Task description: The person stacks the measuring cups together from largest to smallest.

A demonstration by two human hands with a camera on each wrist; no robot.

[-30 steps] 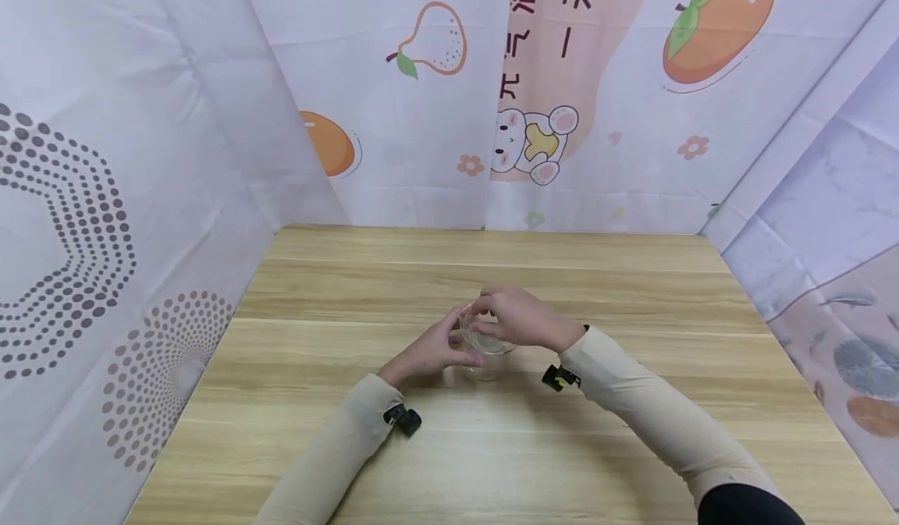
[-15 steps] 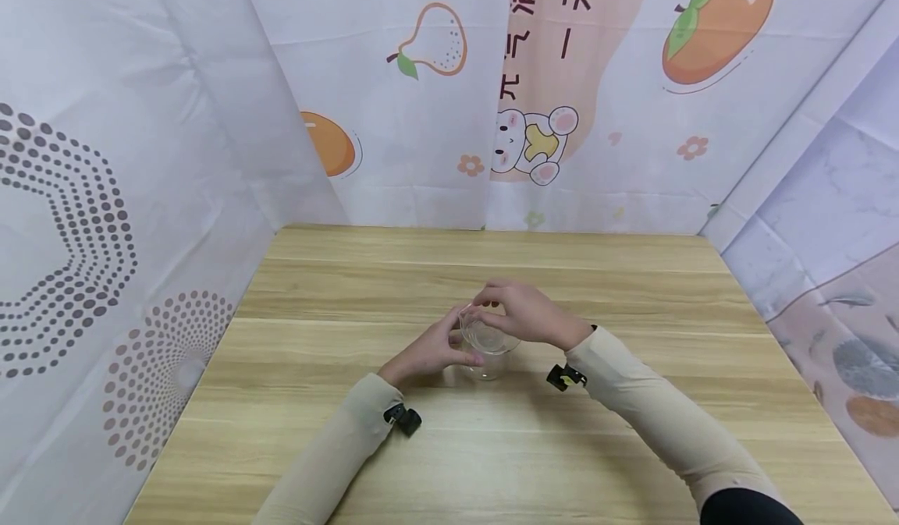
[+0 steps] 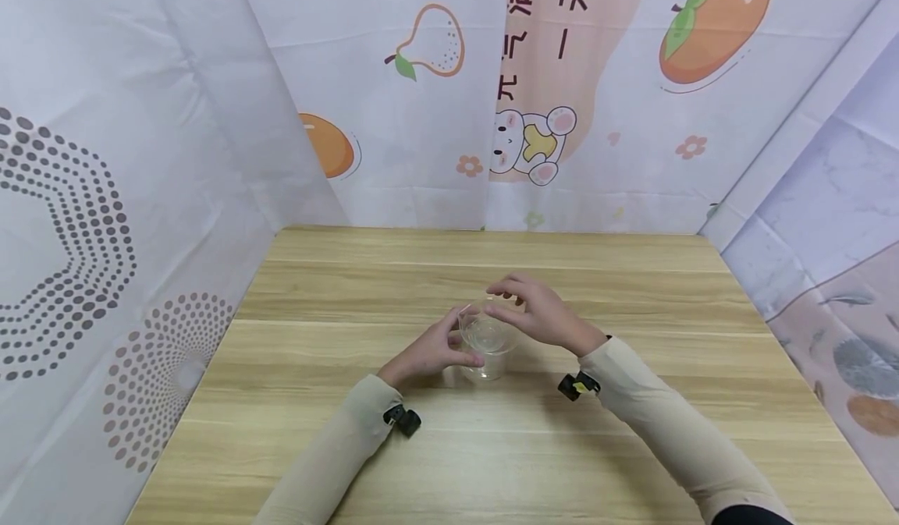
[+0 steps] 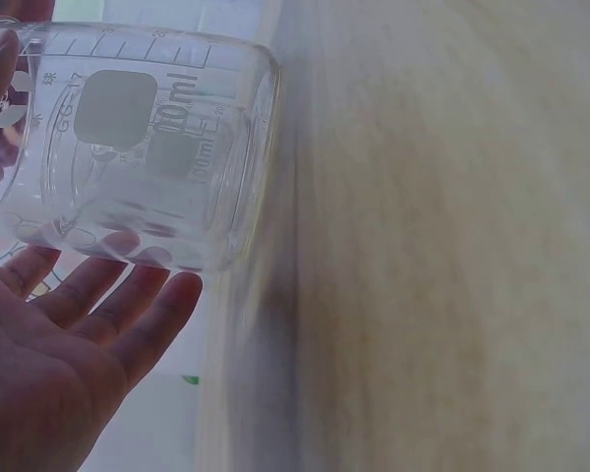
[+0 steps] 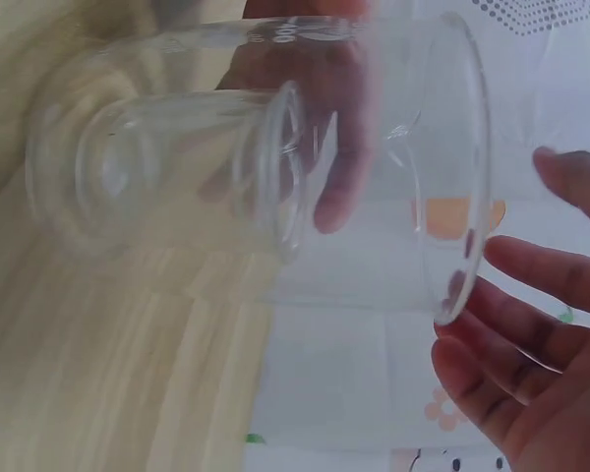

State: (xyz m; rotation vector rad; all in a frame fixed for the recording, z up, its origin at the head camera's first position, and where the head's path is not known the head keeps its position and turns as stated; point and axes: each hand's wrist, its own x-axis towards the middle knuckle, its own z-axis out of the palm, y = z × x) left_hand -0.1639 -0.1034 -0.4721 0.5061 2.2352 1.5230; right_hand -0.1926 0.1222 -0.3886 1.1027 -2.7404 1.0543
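A large clear glass beaker (image 3: 494, 364) with white markings stands upright on the table. A smaller glass beaker (image 5: 182, 172), also marked in white, sits upright inside it. My left hand (image 3: 430, 349) holds the large beaker from the left, thumb on the near side and fingers on the far side. Its fingers (image 4: 143, 320) lie along the glass in the left wrist view. Above and to the right of the rim, my right hand (image 3: 541, 316) is spread with nothing in its grasp. In the right wrist view, its fingertips (image 5: 506, 254) are right at the large beaker's rim.
The light wooden table (image 3: 597, 447) reaches back to a printed curtain (image 3: 393, 189). More patterned cloth (image 3: 232, 150) hangs at the left and right sides. A small black camera is strapped to each wrist over beige sleeves (image 3: 653, 416).
My right hand has drawn back from inside the large beaker's mouth, up and to the right, its fingers opening. The smaller beaker stays inside. My left hand has kept its place.
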